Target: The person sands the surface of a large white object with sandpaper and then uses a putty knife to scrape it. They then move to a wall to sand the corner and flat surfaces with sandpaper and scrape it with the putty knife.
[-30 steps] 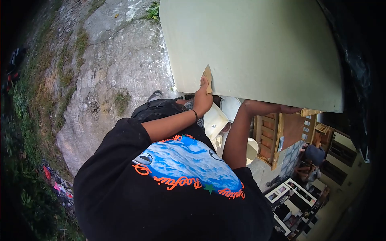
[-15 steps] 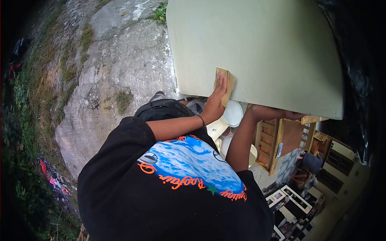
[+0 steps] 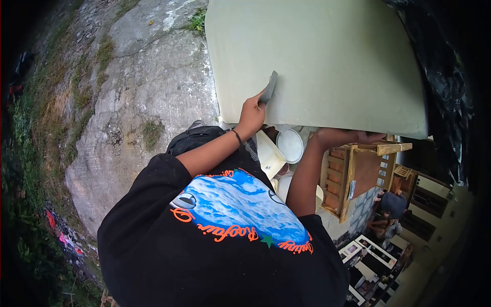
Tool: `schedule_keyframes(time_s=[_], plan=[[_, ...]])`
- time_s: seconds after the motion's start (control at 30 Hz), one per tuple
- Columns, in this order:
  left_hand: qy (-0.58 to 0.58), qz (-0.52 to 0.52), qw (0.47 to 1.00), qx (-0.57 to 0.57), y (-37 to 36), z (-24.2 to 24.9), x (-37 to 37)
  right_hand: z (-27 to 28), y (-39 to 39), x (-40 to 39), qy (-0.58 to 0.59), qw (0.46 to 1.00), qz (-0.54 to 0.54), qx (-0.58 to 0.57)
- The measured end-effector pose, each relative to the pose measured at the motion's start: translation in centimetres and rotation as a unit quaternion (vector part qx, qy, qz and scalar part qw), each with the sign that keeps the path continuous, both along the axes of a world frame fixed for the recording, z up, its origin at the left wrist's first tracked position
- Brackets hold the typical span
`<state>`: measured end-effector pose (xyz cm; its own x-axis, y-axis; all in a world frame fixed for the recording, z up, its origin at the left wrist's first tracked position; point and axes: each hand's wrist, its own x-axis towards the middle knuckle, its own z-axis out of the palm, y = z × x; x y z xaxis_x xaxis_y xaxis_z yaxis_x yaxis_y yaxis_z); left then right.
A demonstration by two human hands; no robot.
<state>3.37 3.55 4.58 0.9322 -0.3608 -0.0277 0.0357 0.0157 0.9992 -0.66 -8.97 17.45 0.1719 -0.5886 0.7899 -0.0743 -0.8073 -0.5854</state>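
My left hand (image 3: 252, 113), with a dark band at the wrist, pinches a bent piece of sandpaper (image 3: 269, 89), its grey side showing. The sandpaper's far end is at the face of a large pale green board (image 3: 327, 61), near the board's lower left part. Along the board's near edge, my right hand (image 3: 358, 137) grips from below, its fingers partly hidden by the edge.
Below the board are a white round lid (image 3: 290, 146) and a pale plastic container (image 3: 270, 153). A wooden frame (image 3: 337, 179) stands to the right. Black plastic sheeting (image 3: 440, 77) hangs beyond the board. Cracked concrete (image 3: 153, 87) lies left; a person (image 3: 388, 215) sits far right.
My left hand has drawn back toward the near left and turned; the sandpaper was flat with its brown back showing. The board appears shifted slightly up and left in view. My right hand stays at the edge.
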Motion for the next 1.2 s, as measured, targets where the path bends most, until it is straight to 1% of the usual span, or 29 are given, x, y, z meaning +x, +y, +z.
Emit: schedule_keyframes(time_s=[0.07,0.13,0.17,0.2,0.23,0.27,0.3,0.33,0.37,0.4,0.43,0.47,0.53,0.57,0.6,0.67,0.7,0.73,0.77,0.8,0.83,0.87,0.9,0.97,1.0,1.07,1.1,1.13,1.2], plan=[[0.103,0.039,0.993,0.039,2.5,0.3,1.2,0.0,0.3,-0.4,-0.002,1.000,-0.006,0.016],[0.073,0.114,0.991,-0.008,5.0,-1.1,2.1,0.1,1.1,-1.4,-0.029,0.991,0.071,0.111],[0.063,0.119,0.991,-0.005,6.5,-1.5,2.2,-0.4,1.3,-2.1,-0.027,0.991,0.070,0.115],[0.049,0.124,0.991,-0.005,7.8,-1.7,2.6,-1.6,1.2,-2.7,-0.017,0.978,0.080,0.191],[0.040,0.106,0.994,0.001,9.0,-1.2,2.8,-2.9,1.2,-3.5,-0.006,0.960,0.089,0.266],[0.030,0.088,0.996,0.007,10.1,-0.6,2.7,-4.9,1.2,-4.6,0.030,0.939,0.093,0.328],[-0.007,0.051,0.998,0.023,11.0,-0.3,2.6,-6.8,1.5,-5.7,0.064,0.914,0.095,0.389],[-0.010,0.048,0.998,0.025,11.4,-0.3,2.3,-7.6,2.4,-6.7,0.112,0.899,0.108,0.409],[-0.005,0.002,0.999,0.051,11.7,-0.3,2.0,-8.5,3.5,-7.6,0.159,0.882,0.120,0.428],[-0.001,-0.046,0.996,0.078,11.9,-0.3,1.6,-9.6,4.2,-8.5,0.148,0.869,0.145,0.450],[0.004,-0.081,0.993,0.082,11.5,-0.8,1.2,-9.6,5.1,-9.1,0.190,0.865,0.193,0.423],[-0.018,-0.076,0.996,0.052,10.8,-1.2,0.7,-9.5,5.9,-9.5,0.230,0.857,0.239,0.394],[0.019,-0.120,0.992,0.045,9.4,1.1,-0.4,-8.0,7.6,-9.0,0.263,0.847,0.327,0.327],[-0.020,-0.145,0.987,0.064,8.6,0.8,-0.9,-7.9,7.9,-8.8,0.222,0.845,0.340,0.349],[-0.060,-0.170,0.980,0.082,7.9,0.0,-1.4,-7.7,7.5,-9.0,0.211,0.848,0.333,0.354],[-0.049,-0.212,0.973,0.075,6.7,-0.7,-2.5,-7.4,6.2,-9.6,0.315,0.816,0.344,0.341],[-0.058,-0.227,0.969,0.078,6.1,-1.0,-3.1,-6.7,6.5,-9.9,0.288,0.828,0.342,0.337],[-0.066,-0.243,0.964,0.082,5.7,-0.5,-3.6,-7.2,6.6,-10.5,0.278,0.832,0.335,0.345],[0.041,-0.294,0.947,0.122,5.7,0.1,-4.0,-7.9,6.7,-11.4,0.296,0.820,0.344,0.348],[0.035,-0.307,0.943,0.128,5.1,-0.7,-4.3,-8.5,6.6,-12.1,0.311,0.811,0.354,0.347],[0.088,-0.273,0.950,0.122,4.2,-2.3,-4.6,-8.8,6.5,-12.9,0.365,0.812,0.279,0.360],[0.141,-0.236,0.955,0.114,3.3,-4.0,-4.7,-9.2,6.4,-13.5,0.357,0.817,0.271,0.362],[0.186,-0.266,0.938,0.125,2.3,-5.2,-3.7,-9.6,6.4,-13.7,0.316,0.831,0.228,0.398],[0.178,-0.270,0.935,0.147,0.4,-7.2,-3.3,-9.8,6.4,-14.2,0.259,0.837,0.166,0.453],[0.172,-0.272,0.937,0.138,-0.2,-6.3,-4.0,-9.9,6.2,-14.6,0.257,0.837,0.165,0.454],[0.158,-0.277,0.940,0.120,-1.3,-4.1,-5.4,-10.3,5.5,-15.4,0.196,0.866,0.113,0.445],[0.042,-0.263,0.959,0.094,-1.0,-1.2,-6.4,-11.0,4.7,-15.8,0.183,0.854,0.112,0.475],[-0.014,-0.253,0.964,0.081,-0.9,-0.2,-6.7,-10.8,4.1,-15.9,0.184,0.854,0.114,0.473],[-0.106,-0.244,0.962,0.067,-0.5,1.0,-7.0,-10.1,3.5,-16.2,0.158,0.840,0.071,0.515]])
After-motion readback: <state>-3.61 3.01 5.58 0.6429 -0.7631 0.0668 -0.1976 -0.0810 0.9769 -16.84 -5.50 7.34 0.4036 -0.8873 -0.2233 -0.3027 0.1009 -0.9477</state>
